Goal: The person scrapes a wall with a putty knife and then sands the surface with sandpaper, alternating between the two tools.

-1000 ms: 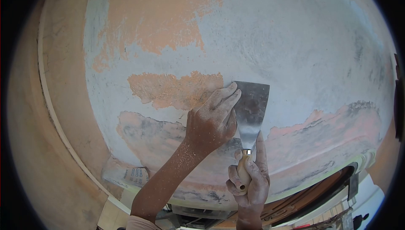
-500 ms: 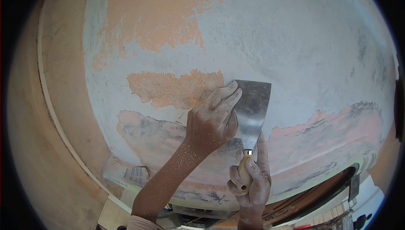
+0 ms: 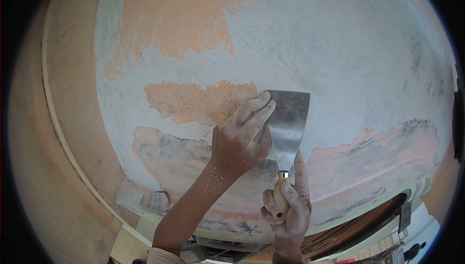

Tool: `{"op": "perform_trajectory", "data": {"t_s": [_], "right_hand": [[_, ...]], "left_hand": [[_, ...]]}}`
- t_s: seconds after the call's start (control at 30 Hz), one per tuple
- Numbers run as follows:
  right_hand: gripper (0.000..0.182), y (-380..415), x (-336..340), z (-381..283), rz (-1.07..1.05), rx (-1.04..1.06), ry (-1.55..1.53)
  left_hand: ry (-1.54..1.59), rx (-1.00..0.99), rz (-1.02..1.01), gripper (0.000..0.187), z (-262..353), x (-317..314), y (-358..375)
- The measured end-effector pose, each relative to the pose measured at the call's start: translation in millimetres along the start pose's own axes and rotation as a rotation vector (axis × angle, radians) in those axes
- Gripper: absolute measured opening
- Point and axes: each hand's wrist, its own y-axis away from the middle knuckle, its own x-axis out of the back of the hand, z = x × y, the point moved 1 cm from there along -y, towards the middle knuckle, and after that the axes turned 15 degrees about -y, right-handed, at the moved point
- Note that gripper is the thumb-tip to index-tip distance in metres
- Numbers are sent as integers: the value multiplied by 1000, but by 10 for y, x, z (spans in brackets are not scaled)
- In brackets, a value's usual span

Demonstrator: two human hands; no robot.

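My right hand (image 3: 292, 206) is wrapped round the pale handle of a wide scraper (image 3: 289, 118), its blade pointing up over the wall. One finger lies stretched along the handle toward the base of the blade. From the left, my left hand (image 3: 242, 135) reaches across, two fingers stretched out with their tips at the blade's left edge and the other fingers bent. White dust coats both hands and the left forearm. Behind them the wall (image 3: 329, 60) is pale grey-white, with a rough-edged orange patch (image 3: 184, 100) beside my left hand.
A larger orange area (image 3: 169, 17) lies higher on the wall. Pink and grey worn bands (image 3: 373, 150) run below. A piece of sandpaper with printed backing (image 3: 156, 201) rests at lower left. A dark brown panelled surface (image 3: 348, 230) shows at the bottom right.
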Motion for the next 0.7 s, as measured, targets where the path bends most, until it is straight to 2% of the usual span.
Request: {"op": "perform_trajectory", "data": {"t_s": [0.3, 0.5, 0.7], "right_hand": [[69, -20, -6, 64, 10, 19, -7], [68, 179, 151, -5, 45, 7, -75], [68, 6, 50, 6, 8, 45, -101]], "left_hand": [[-19, 2, -28, 31, -8, 42, -78], [-23, -56, -107, 32, 91, 37, 159], [-48, -67, -53, 34, 33, -21, -127]]}}
